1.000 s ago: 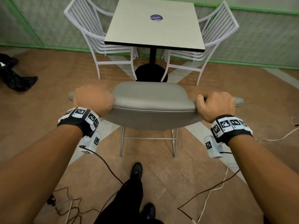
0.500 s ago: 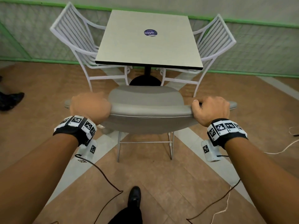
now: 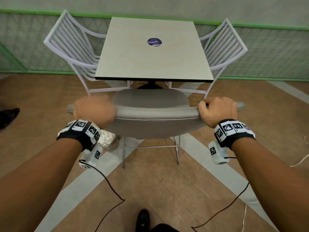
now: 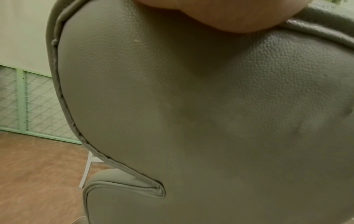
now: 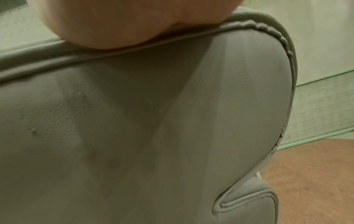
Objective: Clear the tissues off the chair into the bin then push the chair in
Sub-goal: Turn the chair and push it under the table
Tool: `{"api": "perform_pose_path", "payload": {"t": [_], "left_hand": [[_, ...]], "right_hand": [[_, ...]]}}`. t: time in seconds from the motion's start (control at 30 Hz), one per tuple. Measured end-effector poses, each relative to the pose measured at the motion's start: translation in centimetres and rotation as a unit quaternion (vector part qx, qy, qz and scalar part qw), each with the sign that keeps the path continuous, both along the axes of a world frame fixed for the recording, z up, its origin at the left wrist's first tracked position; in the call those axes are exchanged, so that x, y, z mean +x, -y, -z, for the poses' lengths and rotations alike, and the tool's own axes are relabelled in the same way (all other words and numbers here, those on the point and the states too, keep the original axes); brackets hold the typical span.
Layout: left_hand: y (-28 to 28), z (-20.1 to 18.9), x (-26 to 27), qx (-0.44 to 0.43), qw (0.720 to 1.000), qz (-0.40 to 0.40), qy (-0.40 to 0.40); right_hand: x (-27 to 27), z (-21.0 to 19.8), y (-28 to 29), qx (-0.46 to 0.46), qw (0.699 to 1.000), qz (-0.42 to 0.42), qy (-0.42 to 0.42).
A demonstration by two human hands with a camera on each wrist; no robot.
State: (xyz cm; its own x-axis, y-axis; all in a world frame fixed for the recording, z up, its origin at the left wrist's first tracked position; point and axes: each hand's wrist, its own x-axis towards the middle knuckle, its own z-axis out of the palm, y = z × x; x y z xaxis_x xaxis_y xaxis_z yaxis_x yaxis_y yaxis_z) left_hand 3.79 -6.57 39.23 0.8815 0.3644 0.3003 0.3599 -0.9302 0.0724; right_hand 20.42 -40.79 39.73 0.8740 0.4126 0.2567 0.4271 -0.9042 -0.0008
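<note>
A grey padded chair (image 3: pixel 153 104) stands in front of me, facing the square table (image 3: pixel 150 64); its bare seat reaches the table's near edge. My left hand (image 3: pixel 95 111) grips the left end of the backrest top, and my right hand (image 3: pixel 217 109) grips the right end. Both wrist views are filled by the grey backrest (image 4: pixel 210 121) (image 5: pixel 134 136), with a palm pressed on its top rim. Below my left wrist, a bin (image 3: pixel 107 138) holding white crumpled tissues shows on the floor beside the chair.
Two white slatted chairs (image 3: pixel 73 47) (image 3: pixel 222 46) flank the table. A green-framed mesh barrier (image 3: pixel 16 47) runs behind it. Cables (image 3: pixel 113 190) trail over the brown floor near my shoe (image 3: pixel 142 220). Someone's dark shoe (image 3: pixel 8 116) is at the left edge.
The chair has moved forward toward the table with both hands gripping its backrest; the seat now reaches the table edge. The bin with tissues has come into view by my left wrist.
</note>
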Motion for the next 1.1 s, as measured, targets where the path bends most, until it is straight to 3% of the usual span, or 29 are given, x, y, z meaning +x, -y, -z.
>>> {"api": "perform_pose_path", "payload": {"t": [0.83,1.1], "left_hand": [[-6.4,0.4,12.3,0.028,0.999,-0.001,0.031],[-7.6,0.6,13.1,0.04,0.999,0.01,0.03]], "right_hand": [[11.6,0.2,-6.4,0.005,1.0,0.018,-0.011],[12.2,0.0,-6.9,0.012,1.0,0.021,-0.012]]}}
